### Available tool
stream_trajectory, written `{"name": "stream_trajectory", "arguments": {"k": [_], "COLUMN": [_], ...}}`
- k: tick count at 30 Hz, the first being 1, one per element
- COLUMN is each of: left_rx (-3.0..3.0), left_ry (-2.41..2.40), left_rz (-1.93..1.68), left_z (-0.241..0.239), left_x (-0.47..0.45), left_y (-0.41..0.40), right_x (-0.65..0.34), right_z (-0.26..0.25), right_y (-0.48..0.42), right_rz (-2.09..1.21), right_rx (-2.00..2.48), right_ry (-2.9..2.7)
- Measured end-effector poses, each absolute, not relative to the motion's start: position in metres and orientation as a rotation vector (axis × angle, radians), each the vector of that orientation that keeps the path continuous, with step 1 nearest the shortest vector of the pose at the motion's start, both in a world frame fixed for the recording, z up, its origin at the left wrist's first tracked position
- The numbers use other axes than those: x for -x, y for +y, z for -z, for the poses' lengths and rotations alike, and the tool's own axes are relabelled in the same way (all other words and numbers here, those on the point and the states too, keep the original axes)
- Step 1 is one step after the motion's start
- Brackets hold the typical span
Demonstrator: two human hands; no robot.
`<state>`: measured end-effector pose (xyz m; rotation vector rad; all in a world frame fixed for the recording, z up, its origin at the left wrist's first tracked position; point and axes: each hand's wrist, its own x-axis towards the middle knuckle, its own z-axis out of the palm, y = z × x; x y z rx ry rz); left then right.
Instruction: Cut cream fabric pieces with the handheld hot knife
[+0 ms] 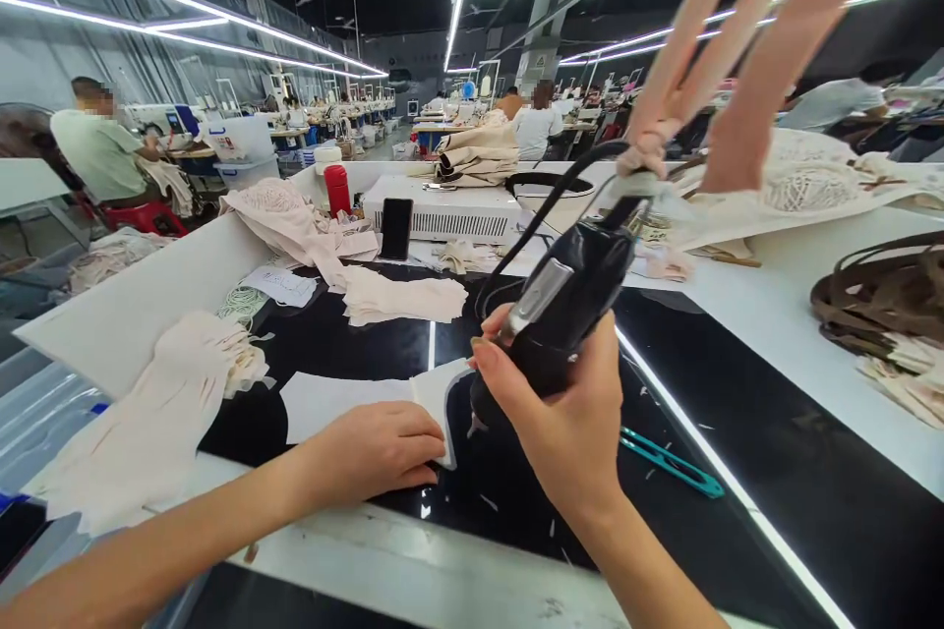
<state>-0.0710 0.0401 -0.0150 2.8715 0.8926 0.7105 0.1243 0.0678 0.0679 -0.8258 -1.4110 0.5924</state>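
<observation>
Right up close, our right hand (571,418) is wrapped snugly round a black handheld tool (579,290), fingers closed on its body, with pink strips (693,20) knotted at its top end. Left of that grip, our left hand (383,447) rests palm-down, fingers out rather than clenched, on the white pieces (335,403), whose curved edge sits near the tool's lower end. A slim teal tool (671,462) lies just right of the grip, while cream pieces (404,298) and a phone (396,228) are beyond it, leftward.
</observation>
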Motion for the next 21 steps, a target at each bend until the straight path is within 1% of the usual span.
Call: {"name": "stream_trajectory", "arguments": {"k": [3, 8, 11, 21], "left_rx": [-2.907, -3.007, -2.988, -2.660], "left_ry": [0.842, 0.774, 0.825, 0.903], "left_rz": [-0.707, -0.733, -0.784, -0.879], "left_z": [0.020, 0.029, 0.030, 0.024], "left_x": [0.064, 0.057, 0.053, 0.051], "left_y": [0.044, 0.048, 0.047, 0.043], "right_x": [-0.127, -0.131, -0.132, -0.125], "right_z": [-0.063, -0.051, -0.047, -0.046], "right_y": [0.061, 0.051, 0.047, 0.052], "right_rz": [-0.633, -0.827, -0.900, -0.872], "right_rx": [0.797, 0.602, 0.539, 0.499], "right_ry": [-1.413, -1.346, -1.327, -1.236]}}
